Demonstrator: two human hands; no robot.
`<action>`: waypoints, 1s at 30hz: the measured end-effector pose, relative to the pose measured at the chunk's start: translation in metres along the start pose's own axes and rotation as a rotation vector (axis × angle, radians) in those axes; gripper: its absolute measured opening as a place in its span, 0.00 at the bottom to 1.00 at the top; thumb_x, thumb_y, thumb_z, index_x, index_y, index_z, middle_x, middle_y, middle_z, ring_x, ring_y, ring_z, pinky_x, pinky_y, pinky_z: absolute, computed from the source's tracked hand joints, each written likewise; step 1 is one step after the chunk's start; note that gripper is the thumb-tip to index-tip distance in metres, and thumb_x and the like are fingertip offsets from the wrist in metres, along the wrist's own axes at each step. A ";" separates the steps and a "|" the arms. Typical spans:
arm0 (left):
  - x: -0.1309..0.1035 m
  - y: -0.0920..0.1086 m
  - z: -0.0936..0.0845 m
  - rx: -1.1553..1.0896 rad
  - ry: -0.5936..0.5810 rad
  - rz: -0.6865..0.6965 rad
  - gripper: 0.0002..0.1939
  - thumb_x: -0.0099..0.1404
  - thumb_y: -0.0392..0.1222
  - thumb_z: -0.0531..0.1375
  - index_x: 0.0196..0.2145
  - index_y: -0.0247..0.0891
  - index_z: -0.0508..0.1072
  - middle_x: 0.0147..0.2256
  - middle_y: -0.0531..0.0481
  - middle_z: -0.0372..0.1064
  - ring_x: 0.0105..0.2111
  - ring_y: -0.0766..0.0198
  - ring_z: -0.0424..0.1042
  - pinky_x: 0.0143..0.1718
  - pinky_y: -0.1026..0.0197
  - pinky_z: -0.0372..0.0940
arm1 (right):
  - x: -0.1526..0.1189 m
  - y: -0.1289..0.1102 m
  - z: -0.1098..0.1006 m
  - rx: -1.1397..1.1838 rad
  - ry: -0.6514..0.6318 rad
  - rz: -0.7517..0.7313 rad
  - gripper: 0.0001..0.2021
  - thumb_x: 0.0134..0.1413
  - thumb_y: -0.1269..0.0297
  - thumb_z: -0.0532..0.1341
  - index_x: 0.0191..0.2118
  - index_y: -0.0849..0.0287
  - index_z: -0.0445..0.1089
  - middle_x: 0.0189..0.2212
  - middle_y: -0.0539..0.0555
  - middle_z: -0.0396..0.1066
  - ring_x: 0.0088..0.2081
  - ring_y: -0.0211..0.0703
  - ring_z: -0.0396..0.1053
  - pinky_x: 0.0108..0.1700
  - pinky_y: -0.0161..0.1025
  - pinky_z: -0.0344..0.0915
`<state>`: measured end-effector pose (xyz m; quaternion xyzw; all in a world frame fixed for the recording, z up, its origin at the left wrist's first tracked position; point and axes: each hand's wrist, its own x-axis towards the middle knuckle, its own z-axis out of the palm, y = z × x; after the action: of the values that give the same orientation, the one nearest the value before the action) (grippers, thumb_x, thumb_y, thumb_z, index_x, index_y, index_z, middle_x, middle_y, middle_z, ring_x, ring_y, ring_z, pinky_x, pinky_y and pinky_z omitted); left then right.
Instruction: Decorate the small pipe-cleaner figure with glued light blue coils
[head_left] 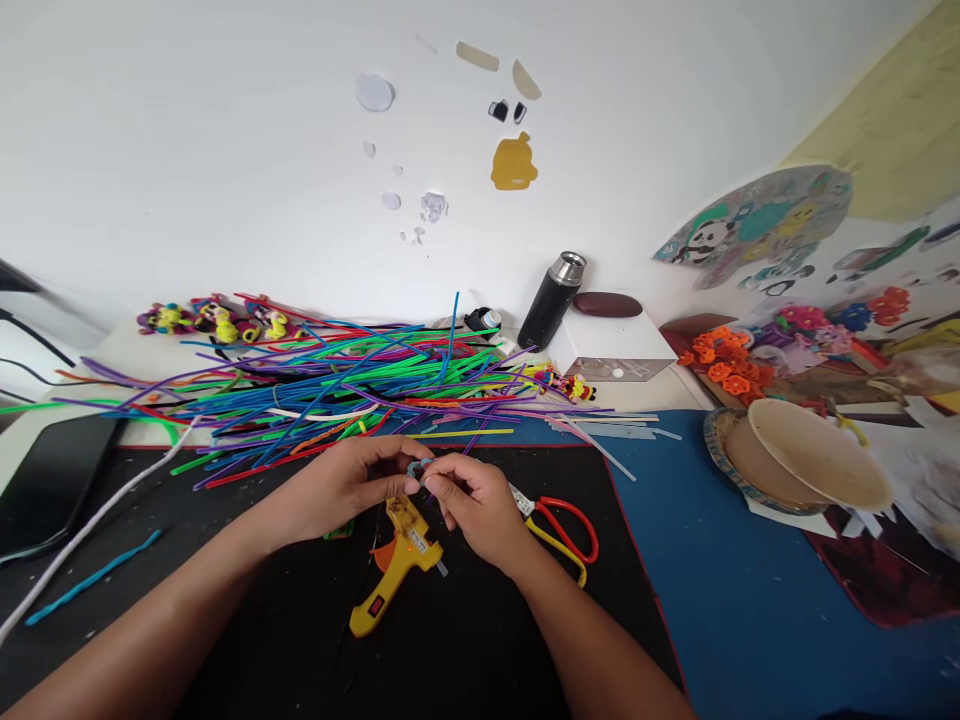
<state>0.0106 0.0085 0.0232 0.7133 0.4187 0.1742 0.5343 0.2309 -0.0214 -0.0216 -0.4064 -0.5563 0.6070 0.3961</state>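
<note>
Between the fingertips of both hands is a small, curled blue-grey piece of pipe cleaner [417, 467]; its exact shape is partly covered. My left hand [351, 484] pinches it from the left, thumb and index finger closed. From the other side, the thumb and index finger of my right hand [474, 502] are also closed on it. Just below the hands lies a yellow hot glue gun [397, 570] with a glue stick poking out of its back. Scissors [574, 530] with red and yellow handles lie beside my right hand, their blades partly hidden.
A heap of colourful pipe cleaners [337, 385] spreads behind the black mat [247, 620]. A blue pipe cleaner [94, 578] and a phone [56, 480] lie left. Behind stand a black thermos [551, 305] and a white box [622, 345]. Bowls [817, 460] are at right.
</note>
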 end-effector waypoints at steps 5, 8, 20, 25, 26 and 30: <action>0.000 -0.002 0.000 0.005 0.028 0.000 0.19 0.74 0.55 0.60 0.55 0.43 0.76 0.44 0.49 0.78 0.42 0.57 0.76 0.42 0.60 0.70 | 0.000 0.005 0.000 0.021 0.032 0.010 0.14 0.65 0.50 0.66 0.39 0.57 0.77 0.20 0.45 0.65 0.20 0.35 0.62 0.24 0.33 0.59; 0.000 -0.003 -0.001 0.020 0.065 -0.005 0.21 0.73 0.57 0.61 0.55 0.42 0.76 0.41 0.49 0.77 0.39 0.57 0.74 0.39 0.60 0.69 | 0.000 0.005 -0.001 0.014 0.041 0.007 0.15 0.65 0.49 0.65 0.42 0.57 0.78 0.21 0.46 0.66 0.21 0.36 0.63 0.25 0.34 0.61; 0.001 -0.005 0.000 -0.011 0.098 -0.017 0.20 0.72 0.56 0.61 0.54 0.41 0.75 0.39 0.49 0.75 0.39 0.56 0.74 0.39 0.59 0.69 | -0.002 0.002 0.002 -0.046 0.087 -0.041 0.10 0.63 0.56 0.67 0.44 0.56 0.78 0.24 0.46 0.65 0.23 0.37 0.64 0.26 0.34 0.62; 0.002 -0.006 0.002 0.003 0.075 -0.023 0.20 0.72 0.55 0.61 0.55 0.41 0.75 0.40 0.49 0.76 0.40 0.56 0.75 0.39 0.59 0.69 | -0.003 0.003 0.004 -0.027 0.092 -0.060 0.10 0.64 0.55 0.67 0.40 0.56 0.77 0.23 0.46 0.65 0.23 0.36 0.64 0.26 0.34 0.61; 0.002 -0.007 0.003 0.002 0.070 -0.024 0.20 0.73 0.55 0.61 0.55 0.41 0.75 0.41 0.49 0.76 0.39 0.57 0.75 0.39 0.59 0.69 | -0.003 0.003 0.004 -0.016 0.086 -0.056 0.10 0.64 0.55 0.66 0.39 0.56 0.76 0.23 0.45 0.65 0.23 0.36 0.64 0.26 0.34 0.61; 0.002 -0.007 0.004 -0.008 0.077 -0.017 0.20 0.73 0.54 0.61 0.55 0.41 0.75 0.41 0.48 0.77 0.39 0.58 0.74 0.39 0.60 0.69 | -0.002 -0.001 0.003 0.027 0.049 0.000 0.12 0.64 0.52 0.66 0.38 0.56 0.75 0.22 0.45 0.65 0.21 0.34 0.63 0.25 0.33 0.60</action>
<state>0.0112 0.0084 0.0147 0.7003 0.4444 0.1988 0.5220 0.2292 -0.0243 -0.0201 -0.4158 -0.5383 0.6041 0.4152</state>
